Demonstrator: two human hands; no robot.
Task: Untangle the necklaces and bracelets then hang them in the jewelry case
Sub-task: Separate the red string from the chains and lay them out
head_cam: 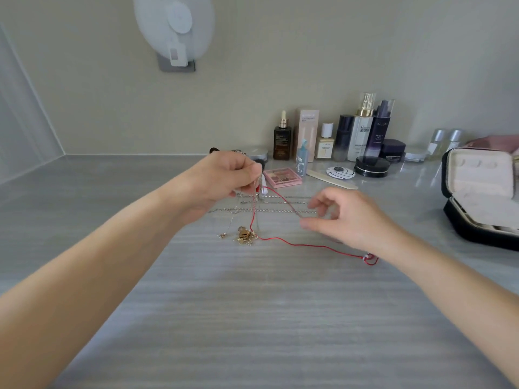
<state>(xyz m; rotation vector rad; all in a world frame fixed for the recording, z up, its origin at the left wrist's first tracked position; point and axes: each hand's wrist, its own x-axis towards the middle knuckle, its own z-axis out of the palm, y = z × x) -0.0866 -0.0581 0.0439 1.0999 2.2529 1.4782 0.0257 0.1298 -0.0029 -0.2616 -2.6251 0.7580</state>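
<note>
My left hand is raised above the grey table and pinches a red cord together with thin silver chains. The cord hangs from those fingers, loops down past a gold charm cluster lying on the table and trails right to a knotted end near my right wrist. My right hand hovers to the right, thumb and forefinger pinching a strand of the red cord that stretches across from my left hand. Several silver chains lie in lines between the hands. The open black jewelry case stands at the right edge.
Bottles, jars and a box of cosmetics line the back wall. A pink eyeshadow palette, a nail file and a round compact lie behind the chains. A white fan hangs on the wall.
</note>
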